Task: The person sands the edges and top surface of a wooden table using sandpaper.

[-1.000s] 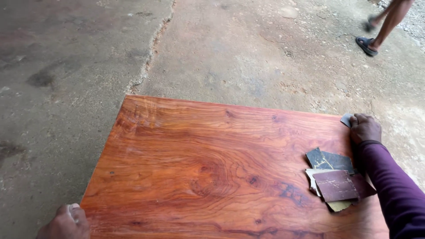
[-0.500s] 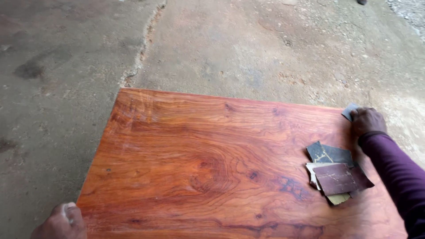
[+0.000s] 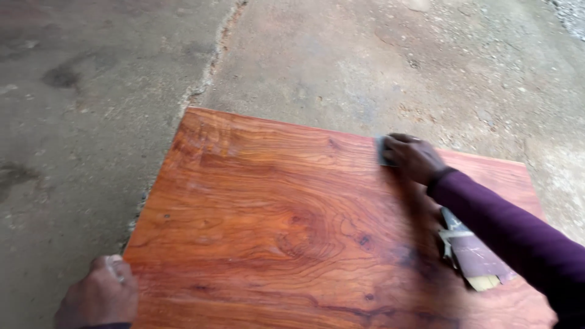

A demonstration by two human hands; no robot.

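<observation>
Head view: wooden tabletop (image 3: pixel 274 213), concrete floor (image 3: pixel 341 61)

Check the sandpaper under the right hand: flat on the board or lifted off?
Flat. The right hand presses the grey sandpaper against the red wooden board; only its edge shows past the fingers.

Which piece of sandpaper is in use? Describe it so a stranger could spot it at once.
Start at the reddish wooden board on the concrete floor. Near its far edge, the right hand presses a small grey piece of sandpaper flat. Unlike the loose sheets stacked near the right edge, it sits under the fingers.
</observation>
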